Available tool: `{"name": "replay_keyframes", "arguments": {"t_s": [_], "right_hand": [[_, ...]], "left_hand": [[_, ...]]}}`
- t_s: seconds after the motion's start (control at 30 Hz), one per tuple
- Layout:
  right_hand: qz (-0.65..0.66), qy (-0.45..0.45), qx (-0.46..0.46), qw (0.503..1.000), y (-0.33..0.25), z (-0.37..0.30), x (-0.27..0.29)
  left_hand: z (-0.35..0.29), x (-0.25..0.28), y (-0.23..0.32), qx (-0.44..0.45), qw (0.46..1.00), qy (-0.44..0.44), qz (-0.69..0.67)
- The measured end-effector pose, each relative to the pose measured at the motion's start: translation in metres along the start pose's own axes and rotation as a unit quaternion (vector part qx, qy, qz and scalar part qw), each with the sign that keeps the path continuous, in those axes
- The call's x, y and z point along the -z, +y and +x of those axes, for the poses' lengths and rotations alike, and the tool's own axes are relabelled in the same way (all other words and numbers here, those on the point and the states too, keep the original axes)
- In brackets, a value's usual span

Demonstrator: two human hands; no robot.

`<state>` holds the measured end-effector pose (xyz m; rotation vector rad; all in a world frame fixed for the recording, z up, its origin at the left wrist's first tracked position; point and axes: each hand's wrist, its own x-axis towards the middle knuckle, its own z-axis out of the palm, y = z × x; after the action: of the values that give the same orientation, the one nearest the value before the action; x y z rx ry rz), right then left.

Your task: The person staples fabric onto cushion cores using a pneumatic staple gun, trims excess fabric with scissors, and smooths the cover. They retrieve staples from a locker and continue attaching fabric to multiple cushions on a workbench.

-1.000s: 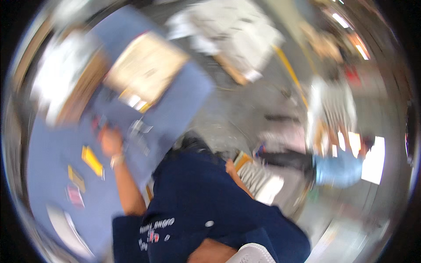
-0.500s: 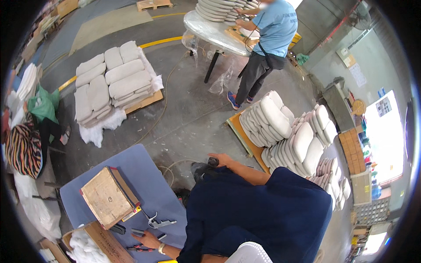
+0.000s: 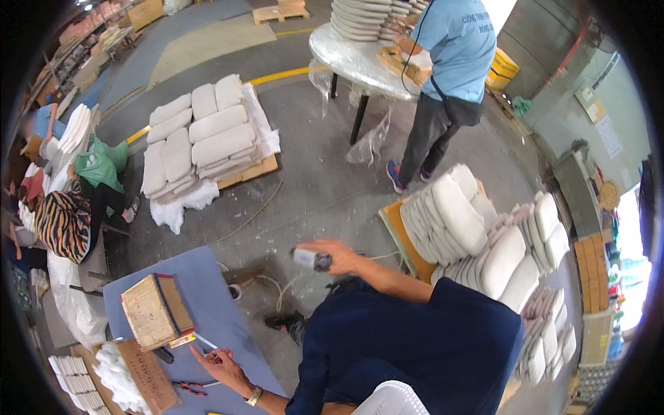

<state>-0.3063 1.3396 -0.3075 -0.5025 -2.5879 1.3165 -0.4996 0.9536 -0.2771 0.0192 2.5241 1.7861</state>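
Note:
My left hand (image 3: pixel 226 369) is over the blue-grey table at lower left, its fingers curled round an air blow gun. Most of the gun is hidden by the hand; its thin pale nozzle (image 3: pixel 205 340) sticks out toward the worn wooden box (image 3: pixel 150 315). Pliers with red-and-black handles (image 3: pixel 194 387) lie just below this hand. Off the table's right side, my right hand (image 3: pixel 335 256) grips a dark handheld tool (image 3: pixel 312 259) with a pale grey end; its kind does not show clearly.
An open carton (image 3: pixel 149 380) of white stuffing stands by the blue-grey table (image 3: pixel 214 290). Stacked pale cushions (image 3: pixel 443 214) are at right, more (image 3: pixel 200 131) at far left. A co-worker (image 3: pixel 456 55) stands at a round table (image 3: pixel 339 52). Hoses (image 3: pixel 280 297) cross the floor.
The view has shifted. My left hand has left the spot by the pliers and closed over the blow gun. My right hand has brought the dark tool forward, turning its pale end into view.

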Motion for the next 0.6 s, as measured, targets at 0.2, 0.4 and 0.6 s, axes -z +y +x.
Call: {"name": "replay_keyframes", "arguments": {"t_s": [0.2, 0.4, 0.6], "right_hand": [[0.348, -0.092, 0.057, 0.931, -0.016, -0.016, 0.064], [0.770, -0.208, 0.026, 0.602, -0.038, -0.047, 0.083], [0.765, -0.372, -0.100, 0.517, -0.036, -0.109, 0.048]], "left_hand": [[-0.143, -0.114, 0.092, -0.123, 0.988, -0.088, -0.043], [-0.240, -0.151, 0.139, -0.176, 0.983, -0.044, -0.043], [-0.358, -0.077, 0.141, -0.181, 0.968, 0.168, 0.040]]}}
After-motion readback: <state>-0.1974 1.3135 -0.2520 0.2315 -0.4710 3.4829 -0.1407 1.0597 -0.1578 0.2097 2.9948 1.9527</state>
